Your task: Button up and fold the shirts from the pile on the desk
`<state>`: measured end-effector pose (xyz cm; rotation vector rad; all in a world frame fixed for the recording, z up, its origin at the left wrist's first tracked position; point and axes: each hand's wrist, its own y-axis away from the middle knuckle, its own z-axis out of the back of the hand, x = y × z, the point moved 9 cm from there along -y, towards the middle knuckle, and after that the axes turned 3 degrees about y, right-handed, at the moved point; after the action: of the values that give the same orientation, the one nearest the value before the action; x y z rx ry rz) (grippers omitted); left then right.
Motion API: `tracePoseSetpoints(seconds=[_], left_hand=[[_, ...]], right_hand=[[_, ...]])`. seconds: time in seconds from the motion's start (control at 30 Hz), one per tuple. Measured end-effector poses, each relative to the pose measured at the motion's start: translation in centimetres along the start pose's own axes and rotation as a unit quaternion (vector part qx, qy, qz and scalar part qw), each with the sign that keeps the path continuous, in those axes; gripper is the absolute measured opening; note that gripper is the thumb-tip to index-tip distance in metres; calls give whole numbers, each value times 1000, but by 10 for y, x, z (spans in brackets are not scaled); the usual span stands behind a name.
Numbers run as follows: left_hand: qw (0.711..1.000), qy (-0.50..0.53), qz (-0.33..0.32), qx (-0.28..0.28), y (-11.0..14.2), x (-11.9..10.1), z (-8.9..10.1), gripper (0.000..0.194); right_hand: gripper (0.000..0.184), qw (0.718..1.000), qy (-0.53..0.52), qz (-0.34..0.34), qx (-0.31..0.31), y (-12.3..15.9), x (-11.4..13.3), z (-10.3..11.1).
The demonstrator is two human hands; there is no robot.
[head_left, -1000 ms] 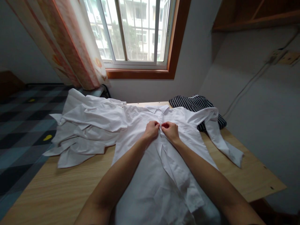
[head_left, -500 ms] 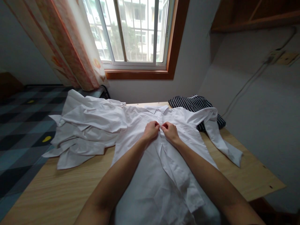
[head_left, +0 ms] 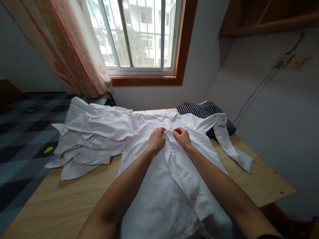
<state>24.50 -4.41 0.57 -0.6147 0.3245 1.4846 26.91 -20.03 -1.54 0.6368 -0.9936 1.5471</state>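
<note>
A white button-up shirt (head_left: 152, 189) lies face up on the wooden table (head_left: 82, 196), its collar (head_left: 165, 116) toward the window and its lower front hanging toward me. Its front edges meet at the upper chest and part lower down. My left hand (head_left: 157, 138) is closed on the cloth just left of the button strip, below the collar. Just right of the strip, my right hand (head_left: 181, 136) pinches the fabric between thumb and fingers. A small gap separates the two hands. A button shows above them; others are too small to make out clearly.
More white clothing (head_left: 87, 139) is heaped on the left of the table. A black-and-white striped cloth item (head_left: 199, 109) rests at the back right, partly under the shirt's sleeve (head_left: 229, 146). A bed with a checked cover (head_left: 22, 132) adjoins on the left.
My hands have moved apart, from almost touching over the button strip to either side of it. The whole view has shifted slightly.
</note>
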Motion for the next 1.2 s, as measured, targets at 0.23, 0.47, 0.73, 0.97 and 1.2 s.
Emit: tracePoseSetpoints(seconds=[0.23,0.47,0.73,0.97,1.2], left_hand=[[978,-174,-86,76,24,15,2,47],[965,-200,-71,154,21,38,-2,71],[963,-212,-69,151,1,49,1,76],[964,-242,-87,72,13,18,22,50],[917,-125,-273,263,127,-61,13,37]], right_hand=[[41,927,332,166,48,9,6,41],[56,847,481,168,150,13,-22,21],[50,838,490,188,153,-31,-19,12],[41,850,484,200,63,-28,24,23],[22,924,292,186,162,78,55,30]])
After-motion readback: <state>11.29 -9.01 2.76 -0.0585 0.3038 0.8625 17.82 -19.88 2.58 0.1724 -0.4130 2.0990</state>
